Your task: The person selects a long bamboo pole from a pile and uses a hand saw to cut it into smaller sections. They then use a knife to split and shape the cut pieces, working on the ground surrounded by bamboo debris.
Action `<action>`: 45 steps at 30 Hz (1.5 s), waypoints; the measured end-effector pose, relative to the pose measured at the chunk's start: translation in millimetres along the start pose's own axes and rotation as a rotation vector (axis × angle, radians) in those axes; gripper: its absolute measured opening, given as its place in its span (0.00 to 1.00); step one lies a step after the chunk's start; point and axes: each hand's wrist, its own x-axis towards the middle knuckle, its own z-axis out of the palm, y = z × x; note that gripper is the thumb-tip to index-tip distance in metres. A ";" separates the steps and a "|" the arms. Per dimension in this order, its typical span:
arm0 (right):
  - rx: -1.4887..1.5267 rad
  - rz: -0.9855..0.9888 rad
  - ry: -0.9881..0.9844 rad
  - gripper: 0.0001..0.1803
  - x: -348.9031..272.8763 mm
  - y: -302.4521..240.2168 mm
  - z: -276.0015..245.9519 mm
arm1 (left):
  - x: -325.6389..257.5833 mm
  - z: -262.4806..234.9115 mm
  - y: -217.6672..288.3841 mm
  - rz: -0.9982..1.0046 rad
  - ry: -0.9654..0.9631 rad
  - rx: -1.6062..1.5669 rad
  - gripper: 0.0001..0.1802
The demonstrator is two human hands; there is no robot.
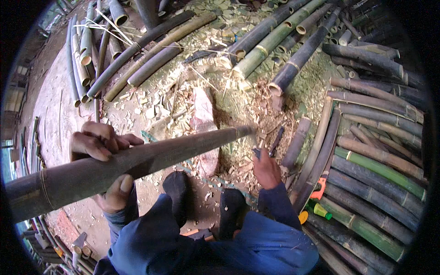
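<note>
A long dark bamboo pole (151, 158) slants across the view from the lower left, its far end near the middle right. My left hand (95, 141) is closed around its thicker part, fingers over the top and thumb below. My right hand (267, 168) is closed on a dark-handled knife (257, 153) just beside the pole's far end. The knife's blade is blurred and hard to make out. Under the pole lies a pale, reddish wood block (205, 153) with a chopped surface. A narrow dark object (277, 141) lies beyond my right hand; its kind is unclear.
Wood chips (183, 98) cover the ground ahead. Cut bamboo poles (270, 39) lie at the back, with more bamboo (376, 178) stacked on the right. An orange-handled tool (319, 188) rests by that stack. At lower left is a saw-like blade (79, 241).
</note>
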 end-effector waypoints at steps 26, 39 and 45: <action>0.160 -0.117 0.108 0.21 -29.7 -35.7 -23.8 | -16.5 -7.2 -11.1 0.045 0.019 0.035 0.32; 0.277 -0.188 0.095 0.20 -39.7 -56.9 -4.2 | -14.2 5.1 -4.4 0.042 0.142 0.145 0.39; 0.094 0.304 -0.020 0.23 2.7 25.1 23.6 | -11.3 3.3 -4.9 0.014 0.050 0.116 0.32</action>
